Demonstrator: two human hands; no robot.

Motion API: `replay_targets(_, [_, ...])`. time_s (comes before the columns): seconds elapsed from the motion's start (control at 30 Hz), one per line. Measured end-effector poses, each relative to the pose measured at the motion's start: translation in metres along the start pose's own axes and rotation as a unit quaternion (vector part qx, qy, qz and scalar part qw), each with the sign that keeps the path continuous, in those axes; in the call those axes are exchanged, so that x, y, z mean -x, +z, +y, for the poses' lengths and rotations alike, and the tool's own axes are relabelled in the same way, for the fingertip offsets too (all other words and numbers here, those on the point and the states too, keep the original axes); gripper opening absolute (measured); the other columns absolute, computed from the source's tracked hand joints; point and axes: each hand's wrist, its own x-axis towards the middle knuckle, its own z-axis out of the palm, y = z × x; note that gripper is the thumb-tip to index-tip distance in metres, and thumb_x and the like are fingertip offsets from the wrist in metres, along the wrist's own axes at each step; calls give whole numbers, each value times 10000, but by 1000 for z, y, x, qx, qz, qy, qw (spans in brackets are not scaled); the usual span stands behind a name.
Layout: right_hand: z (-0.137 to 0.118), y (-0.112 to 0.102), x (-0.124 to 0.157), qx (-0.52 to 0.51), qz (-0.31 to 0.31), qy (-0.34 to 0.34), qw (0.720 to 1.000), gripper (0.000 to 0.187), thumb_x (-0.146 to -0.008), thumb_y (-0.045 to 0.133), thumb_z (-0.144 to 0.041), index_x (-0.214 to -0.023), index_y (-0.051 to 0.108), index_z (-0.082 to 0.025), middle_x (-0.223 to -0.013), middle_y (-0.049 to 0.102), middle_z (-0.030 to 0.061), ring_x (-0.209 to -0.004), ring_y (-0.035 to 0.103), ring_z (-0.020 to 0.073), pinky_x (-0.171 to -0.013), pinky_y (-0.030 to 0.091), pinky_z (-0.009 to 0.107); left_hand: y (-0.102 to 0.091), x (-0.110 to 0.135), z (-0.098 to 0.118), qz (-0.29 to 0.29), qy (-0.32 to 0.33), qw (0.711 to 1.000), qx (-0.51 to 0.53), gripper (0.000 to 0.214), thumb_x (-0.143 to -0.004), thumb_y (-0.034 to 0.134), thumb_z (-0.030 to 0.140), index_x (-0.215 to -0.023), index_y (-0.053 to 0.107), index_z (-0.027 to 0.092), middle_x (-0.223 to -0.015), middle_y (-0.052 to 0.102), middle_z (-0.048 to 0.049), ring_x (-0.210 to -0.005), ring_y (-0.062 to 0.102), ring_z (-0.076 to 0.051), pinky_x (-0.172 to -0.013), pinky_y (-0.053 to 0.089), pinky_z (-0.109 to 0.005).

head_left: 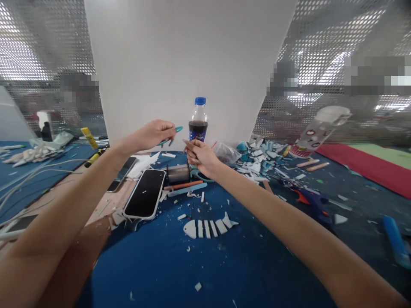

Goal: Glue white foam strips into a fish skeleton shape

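My left hand [158, 131] is raised over the back of the table, its fingers closed around a slim teal tool [179, 128]; its kind is not clear. Close by on the right, my right hand [201, 157] has its fingertips pinched together. Whatever they hold, if anything, is too small to make out. Behind the hands stands a cola bottle [198, 124] with a blue cap. On the blue table surface in front lies a white fish shape [190, 229] cut into several separate pieces, laid in a row from head to tail.
A phone [145, 194] lies left, with a dark cylindrical holder [178, 173] beside it. White and teal scraps [261, 156] are heaped right of the bottle. Farther right are a hot glue gun [316, 203] and a clear tumbler [316, 132]. A white board [189, 51] stands behind.
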Motion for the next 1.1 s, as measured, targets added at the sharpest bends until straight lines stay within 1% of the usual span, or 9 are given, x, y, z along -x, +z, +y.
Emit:
replay_targets(0.1, [2, 1, 0, 12, 5, 5, 1000, 225, -941, 581, -286, -775, 575, -135, -606, 530, -53, -442, 444, 46, -426, 377, 171, 9, 0, 0, 2, -16, 1000, 4, 378, -884, 457, 470, -638, 554, 200, -581, 485, -5, -528, 408, -131, -539, 293, -272])
replay_targets(0.17, [4, 1, -1, 21, 13, 12, 1000, 207, -939, 581, -316, -1025, 617, -132, -909, 648, 28, -703, 622, 117, -620, 539, 270, 17, -1, 1, -29, -22, 999, 14, 379, -837, 535, 483, -580, 543, 204, -543, 487, -4, -499, 395, -131, -517, 277, -275])
replay_targets(0.23, [5, 2, -2, 32, 22, 21, 999, 320, -936, 582, -335, -1200, 575, -155, -1166, 619, 83, -963, 640, 196, -806, 559, 394, 23, -1, 2, -66, -23, 997, 33, 382, -794, 599, 453, -518, 513, 204, -498, 469, 4, -464, 366, -120, -497, 260, -277])
replay_targets(0.3, [5, 2, -2, 43, 33, 29, 998, 351, -932, 586, -336, -1237, 561, -164, -1233, 595, 96, -1037, 623, 224, -861, 543, 435, 26, -2, 2, -90, -22, 994, 59, 371, -792, 603, 421, -505, 513, 204, -480, 462, 8, -447, 360, -115, -489, 259, -276])
replay_targets(0.4, [2, 3, 0, 61, 54, 29, 996, 338, -936, 582, -338, -1221, 568, -158, -1198, 609, 91, -1003, 632, 211, -838, 551, 418, 23, -2, 1, -81, -23, 991, 102, 341, -820, 572, 411, -551, 539, 205, -495, 466, 10, -443, 360, -108, -486, 257, -273])
replay_targets(0.5, [-3, 4, 2, 80, 80, 17, 993, 203, -937, 580, -306, -1055, 613, -145, -988, 655, 43, -747, 642, 129, -630, 545, 274, 14, -1, 1, -40, -20, 989, 142, 349, -848, 549, 434, -588, 548, 202, -514, 456, 12, -450, 344, -97, -488, 241, -271])
replay_targets(0.63, [-9, 6, 5, 91, 83, 3, 992, 179, -874, 640, -261, -735, 575, -170, -738, 629, -18, -446, 516, 43, -384, 326, 177, 1, 2, 2, 9, -11, 983, 185, 345, -846, 578, 424, -595, 563, 188, -517, 441, 10, -467, 349, -86, -497, 242, -268])
replay_targets(0.97, [-11, 8, 10, 89, 31, -1, 996, 184, -762, 726, -314, -665, 651, -178, -675, 551, -21, -512, 424, 53, -422, 292, 189, -19, 11, 21, 124, 8, 925, 358, 347, -891, 525, 283, -564, 504, 169, -484, 363, 24, -456, 392, -73, -515, 338, -246])
replay_targets(1.1, [-11, 8, 11, 98, 12, -16, 995, 248, -759, 719, -389, -653, 640, -179, -708, 550, -9, -551, 408, 69, -441, 303, 199, -25, 15, 27, 154, 15, 916, 371, 352, -918, 482, 292, -588, 471, 172, -485, 381, 29, -461, 407, -68, -542, 364, -236])
